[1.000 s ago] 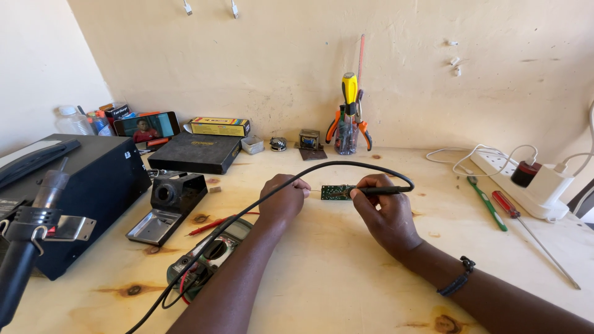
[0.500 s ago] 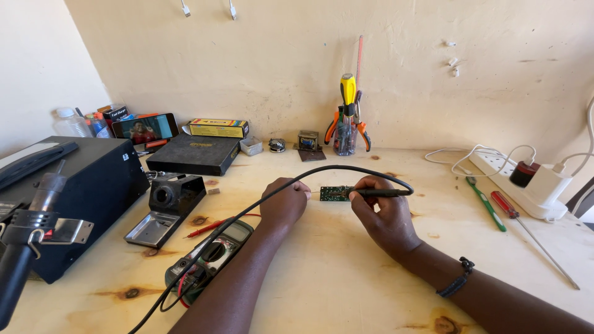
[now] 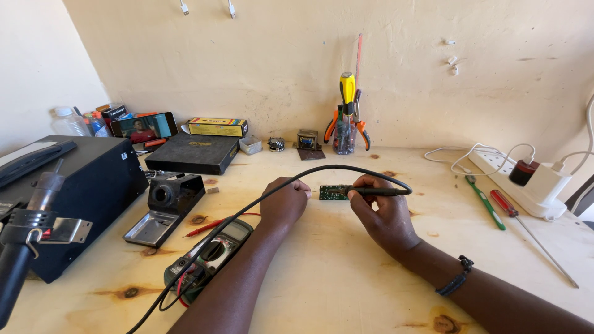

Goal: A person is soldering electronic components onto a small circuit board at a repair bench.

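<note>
A multimeter [image 3: 210, 256] lay on the wooden bench [image 3: 346, 291], near a black soldering-iron stand [image 3: 166, 199] and a large black box [image 3: 68, 185] at the left edge. Against the wall stood a jar of pliers and screwdrivers [image 3: 346, 127], while a white power strip [image 3: 526, 179] sat far right beside a green toothbrush [image 3: 486, 202] and a red screwdriver [image 3: 526, 235].

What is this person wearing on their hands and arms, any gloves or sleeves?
No gloves: both the left hand and right hand are bare, and both forearms show no sleeves. The only item worn is a dark beaded bracelet on the right wrist.
</note>
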